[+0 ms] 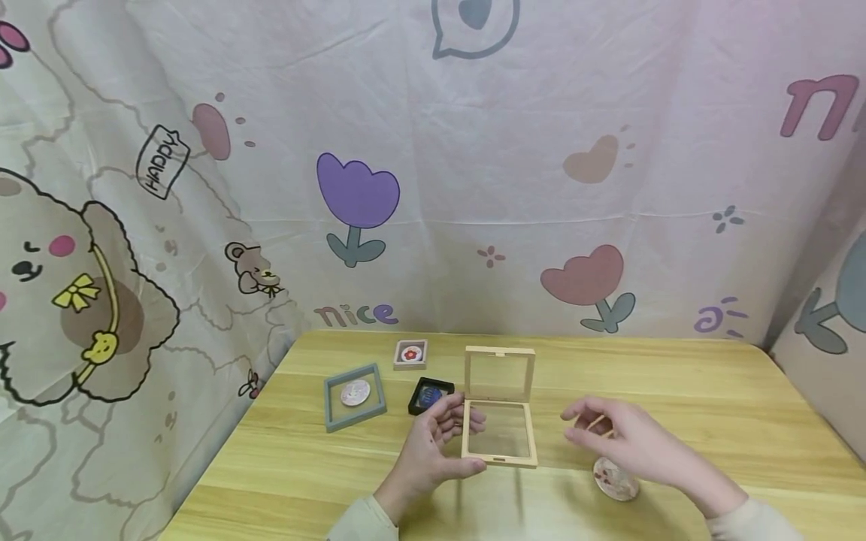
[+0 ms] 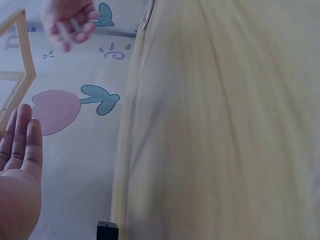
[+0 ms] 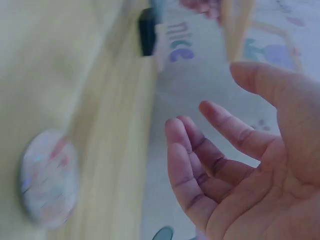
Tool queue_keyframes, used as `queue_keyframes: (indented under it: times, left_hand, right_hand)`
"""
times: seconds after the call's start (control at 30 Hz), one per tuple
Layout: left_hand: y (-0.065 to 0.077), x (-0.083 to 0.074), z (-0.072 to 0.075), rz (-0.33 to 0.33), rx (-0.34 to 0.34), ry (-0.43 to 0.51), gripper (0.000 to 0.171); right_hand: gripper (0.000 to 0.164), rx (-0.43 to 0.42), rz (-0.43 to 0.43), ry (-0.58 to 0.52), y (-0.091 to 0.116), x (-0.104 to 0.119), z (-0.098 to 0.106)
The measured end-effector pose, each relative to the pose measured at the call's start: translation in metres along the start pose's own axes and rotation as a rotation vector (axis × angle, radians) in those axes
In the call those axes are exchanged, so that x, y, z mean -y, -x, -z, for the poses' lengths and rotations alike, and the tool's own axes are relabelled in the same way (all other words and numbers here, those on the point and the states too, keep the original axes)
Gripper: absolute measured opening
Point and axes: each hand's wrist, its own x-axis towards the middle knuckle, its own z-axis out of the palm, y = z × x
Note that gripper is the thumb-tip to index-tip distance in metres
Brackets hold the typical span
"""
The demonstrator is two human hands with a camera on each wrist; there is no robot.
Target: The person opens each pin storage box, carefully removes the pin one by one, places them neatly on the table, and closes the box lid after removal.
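Note:
My left hand (image 1: 436, 451) holds a hinged, pale wood-coloured display frame (image 1: 501, 461) above the table, thumb at its lower front edge and fingers behind the clear film. The frame's lid (image 1: 499, 349) is raised upright. In the left wrist view, part of the frame (image 2: 26, 50) shows beyond the fingertips (image 2: 34, 130). My right hand (image 1: 625, 439) hovers to the right of the frame, fingers loosely bent and nothing in them, as the right wrist view confirms. Just below it, a round badge-like disc (image 1: 616, 479) with a pinkish picture lies on the table.
Left of the frame on the wooden table (image 1: 271, 481) are a grey-blue frame (image 1: 328, 409) around a pale disc, a small pinkish frame (image 1: 410, 367) with a red flower disc, and a black frame (image 1: 414, 406) with a blue disc. A printed cloth (image 1: 473, 150) hangs behind.

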Motion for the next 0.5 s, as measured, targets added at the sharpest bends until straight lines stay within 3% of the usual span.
queue_keyframes:
  times: [0.1,0.33,0.5]
  left_hand:
    - [0.001,0.000,-0.002,0.004,0.004,-0.015,0.090]
    - [0.002,0.001,-0.006,-0.008,0.017,-0.021,0.087]
    - [0.003,0.002,-0.008,-0.017,0.031,-0.031,0.088]
  right_hand:
    - [0.024,0.014,-0.003,-0.063,-0.010,0.014,0.006]
    - [0.044,0.089,-0.183,-0.286,-0.032,0.034,0.013]
    - [0.057,0.097,-0.242,-0.362,-0.044,0.044,0.013]
